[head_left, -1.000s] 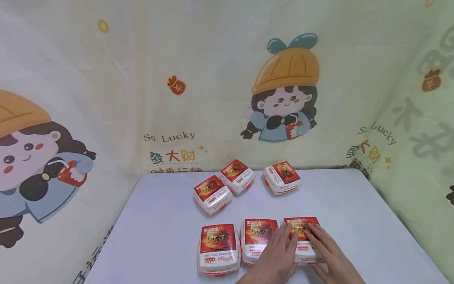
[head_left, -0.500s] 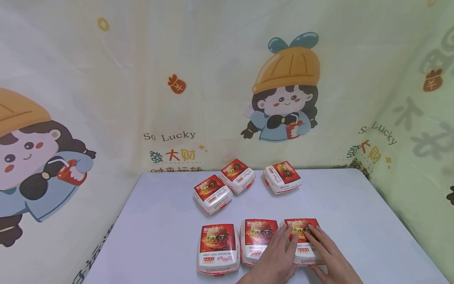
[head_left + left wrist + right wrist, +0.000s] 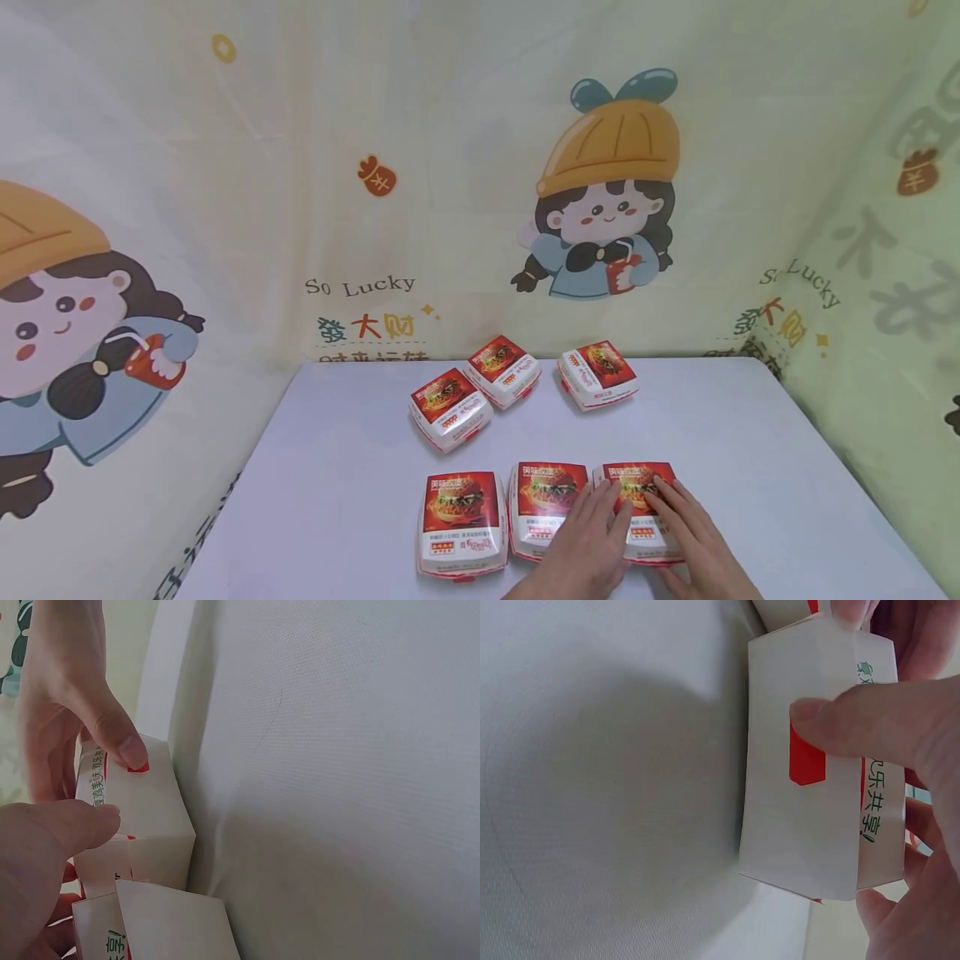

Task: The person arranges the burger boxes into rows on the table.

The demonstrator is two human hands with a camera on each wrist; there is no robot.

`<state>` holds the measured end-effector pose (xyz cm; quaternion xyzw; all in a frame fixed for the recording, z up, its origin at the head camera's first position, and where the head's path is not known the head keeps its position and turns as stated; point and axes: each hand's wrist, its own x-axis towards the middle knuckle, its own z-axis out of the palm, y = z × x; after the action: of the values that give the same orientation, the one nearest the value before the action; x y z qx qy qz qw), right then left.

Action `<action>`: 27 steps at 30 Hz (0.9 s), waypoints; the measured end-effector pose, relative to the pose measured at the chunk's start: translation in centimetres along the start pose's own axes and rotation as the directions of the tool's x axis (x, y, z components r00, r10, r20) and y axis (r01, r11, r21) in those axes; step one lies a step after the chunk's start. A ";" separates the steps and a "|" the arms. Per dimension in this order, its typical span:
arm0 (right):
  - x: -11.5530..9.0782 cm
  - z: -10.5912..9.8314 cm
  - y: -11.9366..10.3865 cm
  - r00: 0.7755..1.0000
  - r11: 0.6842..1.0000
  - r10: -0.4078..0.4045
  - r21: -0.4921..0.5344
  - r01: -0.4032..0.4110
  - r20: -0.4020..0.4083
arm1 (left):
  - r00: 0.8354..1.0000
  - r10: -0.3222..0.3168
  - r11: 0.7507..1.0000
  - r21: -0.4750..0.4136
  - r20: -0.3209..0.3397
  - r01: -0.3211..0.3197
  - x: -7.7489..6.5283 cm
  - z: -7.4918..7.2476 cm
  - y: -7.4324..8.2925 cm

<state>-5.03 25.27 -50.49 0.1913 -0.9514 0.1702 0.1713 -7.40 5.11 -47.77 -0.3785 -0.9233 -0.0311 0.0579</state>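
My left hand (image 3: 588, 546) and right hand (image 3: 701, 542) both grip the rightmost burger box (image 3: 645, 537) of the front row, one from each side. It is white with a red burger picture on its lid. In the right wrist view my right thumb presses beside the red tab (image 3: 807, 763) on the box front. My left thumb (image 3: 94, 825) lies on the same box near its left corner in the left wrist view. My left fingers partly cover the middle burger box (image 3: 547, 492), close beside it. Left of that sits another burger box (image 3: 462, 521).
Farther back on the white table (image 3: 337, 492), two burger boxes (image 3: 450, 408) (image 3: 501, 371) stand close together at an angle. A third tilted burger box (image 3: 597, 375) is right of them, near the back edge. Patterned cloth (image 3: 450, 233) hangs behind the table and along both sides.
The gripped burger box has shifted very slightly toward me, with both hands staying on it. The other boxes keep their places.
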 end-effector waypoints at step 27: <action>1.2 -1.2 -0.7 1.000 0.994 -0.014 0.105 0.016 -0.025 | 0.999 -0.020 0.984 -0.179 -0.034 0.014 -0.6 -1.2 -1.7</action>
<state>-5.45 24.77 -48.81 0.2053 -0.9374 0.2212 0.1736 -8.08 3.30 -46.67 -0.3737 -0.9188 -0.1208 0.0399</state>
